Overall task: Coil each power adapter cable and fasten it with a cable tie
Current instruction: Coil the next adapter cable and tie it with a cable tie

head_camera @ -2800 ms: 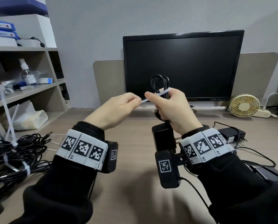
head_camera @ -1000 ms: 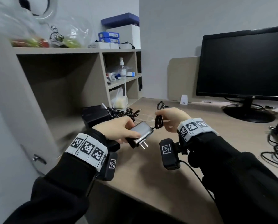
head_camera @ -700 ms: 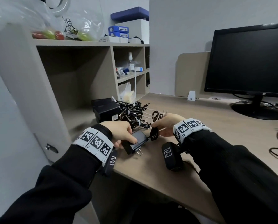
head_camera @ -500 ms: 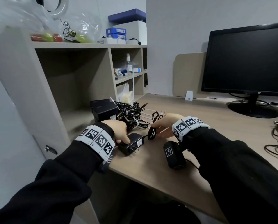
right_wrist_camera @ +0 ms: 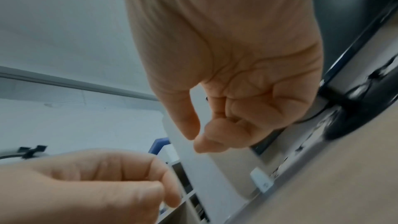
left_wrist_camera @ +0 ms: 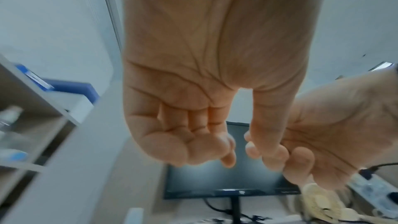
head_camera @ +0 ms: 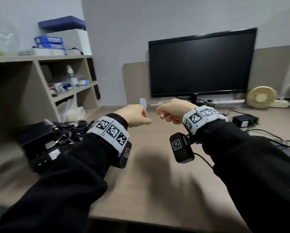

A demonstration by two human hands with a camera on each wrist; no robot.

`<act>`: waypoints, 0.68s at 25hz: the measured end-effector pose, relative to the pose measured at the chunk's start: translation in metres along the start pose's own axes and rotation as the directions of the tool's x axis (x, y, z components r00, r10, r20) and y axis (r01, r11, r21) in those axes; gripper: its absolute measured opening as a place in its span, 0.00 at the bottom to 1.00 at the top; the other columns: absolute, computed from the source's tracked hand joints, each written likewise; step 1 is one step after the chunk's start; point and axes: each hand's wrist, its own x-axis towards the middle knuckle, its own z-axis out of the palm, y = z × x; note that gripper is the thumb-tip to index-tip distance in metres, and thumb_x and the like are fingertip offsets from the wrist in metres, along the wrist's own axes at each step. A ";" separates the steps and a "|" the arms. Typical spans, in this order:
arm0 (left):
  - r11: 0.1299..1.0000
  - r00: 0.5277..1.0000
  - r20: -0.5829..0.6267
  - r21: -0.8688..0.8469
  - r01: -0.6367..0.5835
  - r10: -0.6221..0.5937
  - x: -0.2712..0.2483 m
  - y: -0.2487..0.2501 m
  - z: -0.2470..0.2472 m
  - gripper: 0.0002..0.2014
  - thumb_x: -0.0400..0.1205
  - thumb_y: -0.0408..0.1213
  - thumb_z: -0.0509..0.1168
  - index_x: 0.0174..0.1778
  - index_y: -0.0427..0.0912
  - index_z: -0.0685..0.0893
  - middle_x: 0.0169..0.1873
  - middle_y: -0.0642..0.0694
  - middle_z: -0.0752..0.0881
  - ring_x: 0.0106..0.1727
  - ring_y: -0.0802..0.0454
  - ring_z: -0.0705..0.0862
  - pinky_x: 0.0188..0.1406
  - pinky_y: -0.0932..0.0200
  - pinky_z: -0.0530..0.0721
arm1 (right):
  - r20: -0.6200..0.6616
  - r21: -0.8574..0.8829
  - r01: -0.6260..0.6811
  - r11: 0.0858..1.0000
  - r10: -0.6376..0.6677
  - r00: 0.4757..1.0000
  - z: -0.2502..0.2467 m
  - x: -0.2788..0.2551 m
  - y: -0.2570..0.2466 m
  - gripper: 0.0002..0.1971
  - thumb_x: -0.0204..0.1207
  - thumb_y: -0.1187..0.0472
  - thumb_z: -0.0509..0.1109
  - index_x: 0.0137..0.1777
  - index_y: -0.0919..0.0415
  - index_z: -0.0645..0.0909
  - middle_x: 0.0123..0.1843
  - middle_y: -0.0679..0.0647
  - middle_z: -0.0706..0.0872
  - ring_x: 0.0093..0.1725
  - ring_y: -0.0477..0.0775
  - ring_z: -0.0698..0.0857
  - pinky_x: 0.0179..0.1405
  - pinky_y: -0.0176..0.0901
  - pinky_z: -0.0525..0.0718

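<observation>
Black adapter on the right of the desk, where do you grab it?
Grip the black adapter by its boxy body, across its sides, coming from above with the nearer right hand. It lies flat on the desk, so its underside is out of reach.

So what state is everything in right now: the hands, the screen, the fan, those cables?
Left hand: raised over the desk, fingers loosely curled, holding nothing.
Right hand: raised, fingers loosely curled, holding nothing.
Monitor: screen dark.
Desk fan: whether it spins cannot be told.
Pile of adapters and cables: heaped at the desk's left, blurred.
Lone adapter: lying on the desk at right, cable loose.
</observation>
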 end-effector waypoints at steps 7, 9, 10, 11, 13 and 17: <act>0.944 0.923 0.198 -0.037 -0.329 0.329 0.094 0.139 0.053 0.11 0.83 0.44 0.61 0.53 0.43 0.83 0.47 0.47 0.82 0.48 0.51 0.79 0.48 0.59 0.76 | -0.280 0.122 -0.119 0.985 0.150 0.948 -0.125 -0.016 0.074 0.05 0.79 0.59 0.67 0.44 0.59 0.80 0.27 0.48 0.78 0.22 0.44 0.71 0.23 0.34 0.62; 0.939 0.909 0.241 -0.027 -0.343 0.340 0.121 0.163 0.067 0.13 0.83 0.43 0.61 0.56 0.38 0.84 0.47 0.44 0.82 0.49 0.49 0.79 0.44 0.59 0.75 | -0.324 0.184 -0.120 0.976 0.176 0.930 -0.148 -0.014 0.089 0.05 0.79 0.60 0.67 0.42 0.59 0.80 0.25 0.48 0.77 0.21 0.43 0.71 0.24 0.34 0.63; 0.940 0.910 0.247 -0.009 -0.340 0.332 0.134 0.170 0.074 0.15 0.83 0.42 0.62 0.59 0.37 0.84 0.50 0.43 0.83 0.53 0.47 0.81 0.47 0.59 0.76 | -0.338 0.219 -0.112 0.969 0.183 0.923 -0.156 -0.012 0.095 0.05 0.78 0.61 0.68 0.41 0.60 0.80 0.25 0.48 0.77 0.21 0.44 0.72 0.24 0.35 0.63; 0.940 0.913 0.242 0.010 -0.341 0.328 0.149 0.176 0.080 0.16 0.82 0.40 0.64 0.62 0.36 0.83 0.55 0.41 0.85 0.58 0.45 0.82 0.51 0.59 0.76 | -0.352 0.249 -0.107 0.963 0.193 0.916 -0.163 -0.007 0.100 0.05 0.77 0.62 0.68 0.40 0.61 0.80 0.25 0.49 0.78 0.22 0.44 0.72 0.24 0.36 0.63; 0.944 0.920 0.229 0.019 -0.330 0.317 0.178 0.183 0.093 0.20 0.79 0.39 0.68 0.66 0.37 0.80 0.61 0.41 0.84 0.64 0.43 0.81 0.59 0.56 0.78 | -0.367 0.287 -0.106 0.952 0.212 0.906 -0.171 0.001 0.102 0.05 0.77 0.63 0.68 0.40 0.62 0.80 0.25 0.49 0.78 0.22 0.45 0.72 0.23 0.35 0.64; 0.954 0.908 0.299 -0.029 -0.299 0.293 0.226 0.188 0.113 0.45 0.70 0.44 0.77 0.80 0.44 0.60 0.70 0.43 0.77 0.68 0.43 0.78 0.69 0.48 0.77 | -0.370 0.322 -0.078 0.943 0.201 0.907 -0.178 0.025 0.097 0.06 0.77 0.65 0.65 0.39 0.61 0.78 0.27 0.50 0.76 0.23 0.44 0.70 0.25 0.34 0.61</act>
